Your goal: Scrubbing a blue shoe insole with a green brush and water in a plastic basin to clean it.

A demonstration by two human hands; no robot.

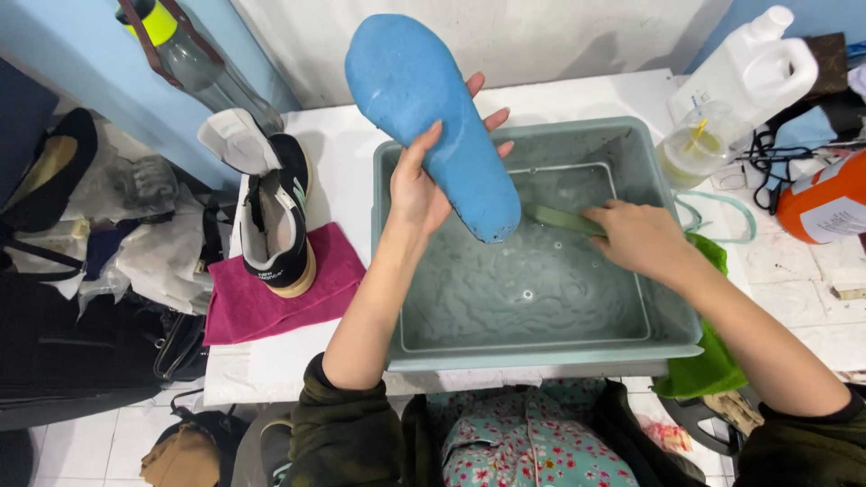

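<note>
sneaker [275,230] on magenta cloth [311,298] | white jug [753,68] | orange container [825,203] | green cloth [713,361]

Bright blue foam insole [433,117]. Grey-green plastic tub [672,311], pale green brush handle [559,219]. Magenta cloth towel [253,302] under black-and-white sneaker with tan sole [275,230]. Bright green rag [713,365]. White plastic jug [753,68], orange container [825,207]. Teal floral-print fabric [532,446].
</note>
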